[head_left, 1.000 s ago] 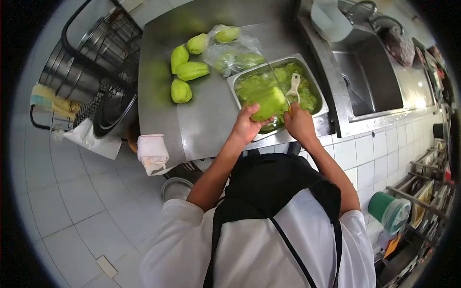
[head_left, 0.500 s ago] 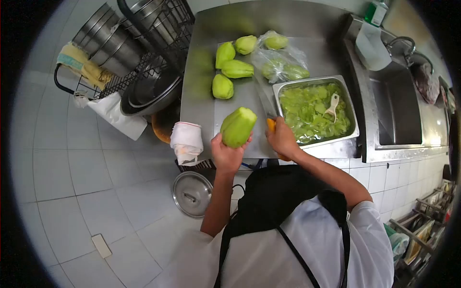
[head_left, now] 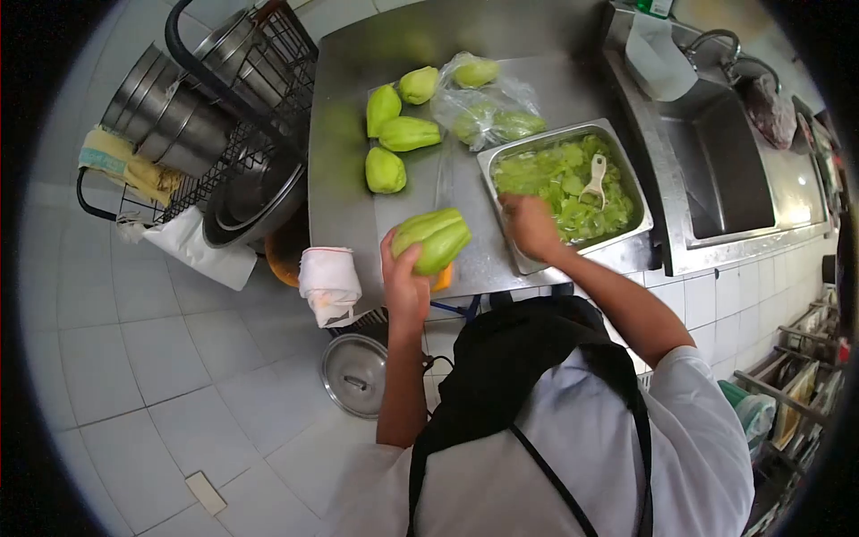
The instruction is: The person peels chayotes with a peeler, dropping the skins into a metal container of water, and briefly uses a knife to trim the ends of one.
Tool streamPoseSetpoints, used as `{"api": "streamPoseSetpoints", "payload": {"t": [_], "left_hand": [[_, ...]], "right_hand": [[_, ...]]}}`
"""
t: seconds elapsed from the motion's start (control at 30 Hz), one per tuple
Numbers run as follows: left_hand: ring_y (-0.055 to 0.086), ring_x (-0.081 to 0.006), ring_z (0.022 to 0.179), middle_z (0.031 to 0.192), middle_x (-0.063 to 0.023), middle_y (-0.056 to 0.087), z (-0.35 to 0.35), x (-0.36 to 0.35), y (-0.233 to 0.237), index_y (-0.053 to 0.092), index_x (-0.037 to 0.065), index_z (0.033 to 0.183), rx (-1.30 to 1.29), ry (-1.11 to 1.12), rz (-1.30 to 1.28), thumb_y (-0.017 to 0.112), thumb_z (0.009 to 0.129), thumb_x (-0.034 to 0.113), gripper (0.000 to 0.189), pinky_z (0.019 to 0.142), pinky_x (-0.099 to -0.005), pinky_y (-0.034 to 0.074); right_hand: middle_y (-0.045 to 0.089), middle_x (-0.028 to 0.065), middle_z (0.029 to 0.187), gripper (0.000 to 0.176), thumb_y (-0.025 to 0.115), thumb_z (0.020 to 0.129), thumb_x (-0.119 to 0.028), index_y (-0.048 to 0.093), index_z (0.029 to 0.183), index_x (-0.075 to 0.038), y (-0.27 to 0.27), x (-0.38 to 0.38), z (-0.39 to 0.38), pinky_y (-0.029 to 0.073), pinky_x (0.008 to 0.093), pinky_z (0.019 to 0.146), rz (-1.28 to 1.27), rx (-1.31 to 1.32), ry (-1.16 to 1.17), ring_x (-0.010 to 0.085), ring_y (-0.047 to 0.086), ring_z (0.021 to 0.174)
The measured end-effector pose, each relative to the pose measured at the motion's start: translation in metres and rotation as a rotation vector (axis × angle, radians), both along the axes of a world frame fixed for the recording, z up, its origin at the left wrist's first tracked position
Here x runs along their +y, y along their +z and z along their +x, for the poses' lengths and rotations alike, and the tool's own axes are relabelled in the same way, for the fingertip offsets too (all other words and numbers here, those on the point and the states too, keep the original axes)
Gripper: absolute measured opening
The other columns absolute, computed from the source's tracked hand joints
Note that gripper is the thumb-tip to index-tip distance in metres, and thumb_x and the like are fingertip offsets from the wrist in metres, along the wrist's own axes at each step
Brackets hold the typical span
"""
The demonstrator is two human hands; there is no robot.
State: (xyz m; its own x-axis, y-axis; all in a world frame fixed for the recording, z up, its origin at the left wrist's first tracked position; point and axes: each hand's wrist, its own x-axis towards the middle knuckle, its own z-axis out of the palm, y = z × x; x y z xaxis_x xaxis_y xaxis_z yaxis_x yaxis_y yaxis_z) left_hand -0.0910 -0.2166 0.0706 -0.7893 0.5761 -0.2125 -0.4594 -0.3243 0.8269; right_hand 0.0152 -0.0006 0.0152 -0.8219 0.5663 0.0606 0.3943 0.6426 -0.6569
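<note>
My left hand (head_left: pixel 404 279) is wrapped around a pale green chayote (head_left: pixel 433 240), held above the front of the steel counter. Just below the chayote shows the orange handle (head_left: pixel 443 278) of a knife, mostly hidden behind it. My right hand (head_left: pixel 533 229) is over the left side of a steel pan (head_left: pixel 646 217), its fingers bent and blurred. Whether anything is in them I cannot make out. Green peelings (head_left: pixel 555 183) in water fill the pan, with a white peeler (head_left: pixel 594 182) lying on top at the right.
Several whole chayotes (head_left: pixel 410 133) lie at the back left, beside a clear plastic bag (head_left: pixel 501 103) with more inside. A sink (head_left: pixel 720 166) is on the right. A rolled white cloth (head_left: pixel 329 282) sits at the left edge, near a rack with steel pots (head_left: pixel 170 112).
My right hand has let go of the orange-handled knife and moved over the pan. My left hand has tilted the chayote more sideways. The view has shifted slightly.
</note>
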Motion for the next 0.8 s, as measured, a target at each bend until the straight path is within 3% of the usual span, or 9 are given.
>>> {"api": "streamPoseSetpoints", "payload": {"t": [0.07,0.2,0.3,0.43,0.53,0.6,0.73,0.77,0.8], "left_hand": [[0.059,-0.0249,0.106,0.119,-0.0129,0.056,0.0,0.031,0.003,0.043,0.003,0.131,0.105,-0.089,-0.124,0.062,0.085,0.008,0.05,0.09,-0.0406,0.052],[0.063,-0.0249,0.099,0.112,-0.013,0.062,0.001,0.107,-0.015,0.05,0.004,0.128,0.417,-0.433,-0.371,0.072,0.077,0.016,0.057,0.087,-0.0346,0.052],[0.064,-0.0248,0.095,0.112,-0.0134,0.064,-0.001,0.167,-0.01,0.055,0.004,0.125,0.709,-0.744,-0.639,0.078,0.069,0.023,0.063,0.086,-0.0324,0.051],[0.065,-0.0287,0.102,0.117,-0.019,0.065,-0.005,0.238,-0.043,0.056,0.003,0.128,0.855,-1.091,-0.845,0.079,0.056,0.037,0.083,0.089,-0.0347,0.05],[0.063,-0.0298,0.107,0.118,-0.0191,0.065,-0.001,0.265,-0.058,0.056,0.002,0.129,0.956,-0.996,-0.995,0.078,0.057,0.041,0.085,0.092,-0.0359,0.049],[0.062,-0.0312,0.11,0.12,-0.0206,0.064,0.002,0.273,-0.059,0.056,0.003,0.13,0.944,-0.916,-1.022,0.078,0.058,0.045,0.087,0.094,-0.0363,0.049],[0.049,-0.0377,0.125,0.144,-0.025,0.042,0.042,0.274,-0.065,0.047,0.008,0.139,1.178,-0.645,-1.196,0.071,0.076,0.044,0.076,0.099,-0.0407,0.044],[0.031,-0.0403,0.139,0.153,-0.0259,0.027,0.055,0.27,-0.066,0.045,0.014,0.143,1.246,-0.62,-1.151,0.063,0.084,0.046,0.07,0.108,-0.0522,0.034],[0.027,-0.0395,0.141,0.154,-0.0248,0.026,0.07,0.266,-0.064,0.044,0.015,0.143,1.45,-0.567,-1.201,0.061,0.086,0.047,0.068,0.109,-0.0562,0.029]], "right_hand": [[0.065,0.0244,0.075,0.028,0.06,0.075,-0.007,0.066,0.102,-0.002,0.001,0.06,0.017,0.053,0.0494,0.075,0.187,-0.108,-0.193,0.0413,0.066,0.075],[0.064,0.0269,0.096,0.044,0.065,0.075,-0.014,0.053,0.113,0.002,-0.037,0.142,0.054,0.054,0.0496,0.077,0.315,-0.227,-0.496,0.0422,0.065,0.09],[0.06,0.0279,0.106,0.055,0.069,0.073,-0.019,0.045,0.118,0.002,-0.068,0.168,0.058,0.054,0.0496,0.08,0.184,-0.216,-0.535,0.0448,0.062,0.096],[0.063,0.0283,0.098,0.062,0.073,0.073,-0.025,0.042,0.119,0.003,-0.057,0.18,0.06,0.053,0.0478,0.085,0.049,-0.306,-0.484,0.0449,0.064,0.095],[0.065,0.0303,0.098,0.066,0.074,0.071,-0.023,0.044,0.121,0.007,-0.056,0.199,0.061,0.053,0.0484,0.084,-0.026,-0.095,-0.512,0.0454,0.064,0.093],[0.067,0.0255,0.097,0.066,0.075,0.071,-0.021,0.048,0.122,0.01,-0.044,0.21,0.066,0.053,0.0413,0.08,-0.066,0.192,-0.539,0.0356,0.067,0.083],[0.067,0.0146,0.094,0.057,0.073,0.075,-0.013,0.052,0.123,0.009,0.002,0.221,0.078,0.049,0.0309,0.075,-0.688,0.446,-0.542,0.0192,0.063,0.081],[0.066,0.0123,0.093,0.055,0.073,0.075,-0.011,0.052,0.122,0.009,0.002,0.225,0.081,0.048,0.0294,0.074,-0.738,0.473,-0.514,0.0163,0.061,0.082],[0.066,0.01,0.092,0.052,0.072,0.076,-0.009,0.053,0.121,0.009,0.001,0.228,0.084,0.047,0.0279,0.073,-0.786,0.501,-0.483,0.0135,0.06,0.082]]}}
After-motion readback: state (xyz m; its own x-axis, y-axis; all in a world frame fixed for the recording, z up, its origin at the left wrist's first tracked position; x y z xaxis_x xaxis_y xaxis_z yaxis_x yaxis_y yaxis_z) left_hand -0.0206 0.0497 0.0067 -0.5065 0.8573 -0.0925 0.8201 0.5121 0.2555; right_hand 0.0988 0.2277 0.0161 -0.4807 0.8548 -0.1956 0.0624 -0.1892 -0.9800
